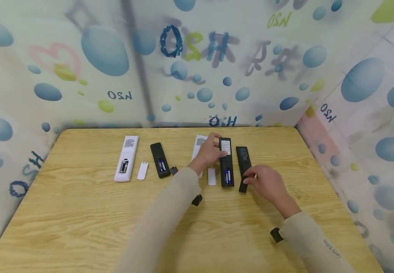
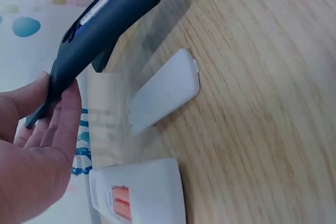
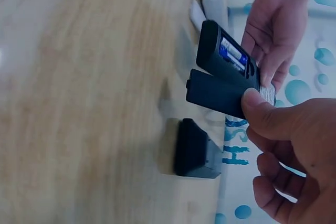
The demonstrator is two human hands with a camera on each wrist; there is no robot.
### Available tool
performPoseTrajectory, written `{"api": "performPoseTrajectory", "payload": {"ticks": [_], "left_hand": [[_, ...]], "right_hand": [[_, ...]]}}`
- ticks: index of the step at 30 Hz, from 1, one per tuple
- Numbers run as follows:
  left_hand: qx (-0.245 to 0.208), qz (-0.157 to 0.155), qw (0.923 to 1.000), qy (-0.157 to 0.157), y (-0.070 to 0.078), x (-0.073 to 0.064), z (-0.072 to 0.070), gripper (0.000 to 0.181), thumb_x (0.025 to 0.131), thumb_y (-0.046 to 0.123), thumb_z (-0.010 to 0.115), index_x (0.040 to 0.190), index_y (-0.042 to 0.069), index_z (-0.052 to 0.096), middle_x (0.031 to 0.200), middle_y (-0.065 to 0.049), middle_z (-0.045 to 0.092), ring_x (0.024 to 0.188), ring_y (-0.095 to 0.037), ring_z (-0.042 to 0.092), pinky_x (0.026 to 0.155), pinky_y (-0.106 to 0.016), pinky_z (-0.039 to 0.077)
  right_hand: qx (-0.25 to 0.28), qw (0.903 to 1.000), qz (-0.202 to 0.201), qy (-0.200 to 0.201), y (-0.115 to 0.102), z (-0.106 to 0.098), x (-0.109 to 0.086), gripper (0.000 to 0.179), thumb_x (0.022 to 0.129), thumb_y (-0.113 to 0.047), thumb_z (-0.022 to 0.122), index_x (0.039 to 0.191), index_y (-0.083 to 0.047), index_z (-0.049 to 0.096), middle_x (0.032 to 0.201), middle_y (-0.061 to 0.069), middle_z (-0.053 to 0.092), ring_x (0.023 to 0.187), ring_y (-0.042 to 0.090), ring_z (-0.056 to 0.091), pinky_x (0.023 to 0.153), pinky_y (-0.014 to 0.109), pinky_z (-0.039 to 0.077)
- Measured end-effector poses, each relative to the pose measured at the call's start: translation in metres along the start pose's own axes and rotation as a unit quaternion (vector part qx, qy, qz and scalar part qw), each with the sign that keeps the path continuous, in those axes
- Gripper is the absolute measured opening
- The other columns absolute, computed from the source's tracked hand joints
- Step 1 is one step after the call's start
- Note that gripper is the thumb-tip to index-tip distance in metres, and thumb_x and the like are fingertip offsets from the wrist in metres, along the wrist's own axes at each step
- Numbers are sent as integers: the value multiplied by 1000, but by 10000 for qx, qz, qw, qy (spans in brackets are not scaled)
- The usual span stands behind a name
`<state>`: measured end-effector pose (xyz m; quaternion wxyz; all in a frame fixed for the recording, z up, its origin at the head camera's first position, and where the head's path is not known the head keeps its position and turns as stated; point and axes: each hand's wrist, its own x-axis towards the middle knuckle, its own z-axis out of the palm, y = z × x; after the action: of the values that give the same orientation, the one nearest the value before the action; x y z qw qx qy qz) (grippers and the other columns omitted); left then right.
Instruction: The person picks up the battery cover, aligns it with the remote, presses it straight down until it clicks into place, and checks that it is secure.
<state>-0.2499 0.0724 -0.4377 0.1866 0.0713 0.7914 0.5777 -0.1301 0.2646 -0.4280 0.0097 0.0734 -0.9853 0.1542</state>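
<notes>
My left hand (image 1: pixel 210 152) grips a black remote control (image 1: pixel 226 163) by its labelled end, back side up. Two blue batteries (image 3: pixel 232 56) show in its open compartment, and it is lifted off the table. Between thumb and fingers, my right hand (image 1: pixel 268 182) pinches a black battery cover (image 3: pixel 214 94), held close beside the compartment end of that remote. Another black remote (image 1: pixel 243 156) lies on the table, near the right hand. Left of the held remote are a white battery cover (image 2: pixel 167 90) and a white remote (image 2: pixel 149 190) with orange batteries, partly hidden by the left hand.
Farther left on the wooden table (image 1: pixel 81 212) lie a white remote (image 1: pixel 127 157) with its compartment open, a white cover (image 1: pixel 143 170) and a black remote (image 1: pixel 160 159) with batteries showing. A small black piece (image 1: pixel 174 170) is partly behind the left sleeve. Patterned walls border the table.
</notes>
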Motion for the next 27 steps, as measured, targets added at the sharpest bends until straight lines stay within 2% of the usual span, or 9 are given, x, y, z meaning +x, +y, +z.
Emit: {"api": "performPoseTrajectory", "payload": {"ticks": [6, 11, 16, 27], "left_hand": [[-377, 288, 9989, -38, 4, -17, -11, 59, 91, 7, 68, 141, 23, 40, 129, -17, 58, 97, -27, 68, 80, -42, 60], [-417, 492, 9979, -30, 7, -31, -14, 57, 90, 7, 69, 137, 27, 44, 123, -15, 61, 99, -25, 68, 79, -43, 60], [-330, 591, 9977, 105, 0, -45, -23, 58, 90, 7, 69, 137, 29, 44, 120, -14, 65, 97, -24, 68, 74, -37, 60], [-322, 441, 9979, 356, -19, -77, -56, 59, 92, 8, 67, 141, 28, 42, 119, -11, 64, 105, -24, 66, 76, -33, 60]], "right_hand": [[70, 9998, -90, 179, -6, -5, 4, 14, 85, -24, 76, 96, -17, 77, 96, 1, 75, 78, 17, 65, 69, 40, 55], [128, 9995, -141, 270, -12, -5, 8, 13, 86, -23, 74, 97, -16, 76, 97, 3, 74, 89, 24, 68, 77, 46, 56], [175, 9988, -346, 282, -22, -3, 13, 14, 87, -23, 74, 98, -14, 76, 98, 4, 74, 92, 25, 68, 82, 47, 55], [320, 9985, -391, 213, -51, 3, 19, 13, 87, -24, 73, 96, -16, 77, 98, 3, 74, 86, 21, 66, 76, 43, 56]]}}
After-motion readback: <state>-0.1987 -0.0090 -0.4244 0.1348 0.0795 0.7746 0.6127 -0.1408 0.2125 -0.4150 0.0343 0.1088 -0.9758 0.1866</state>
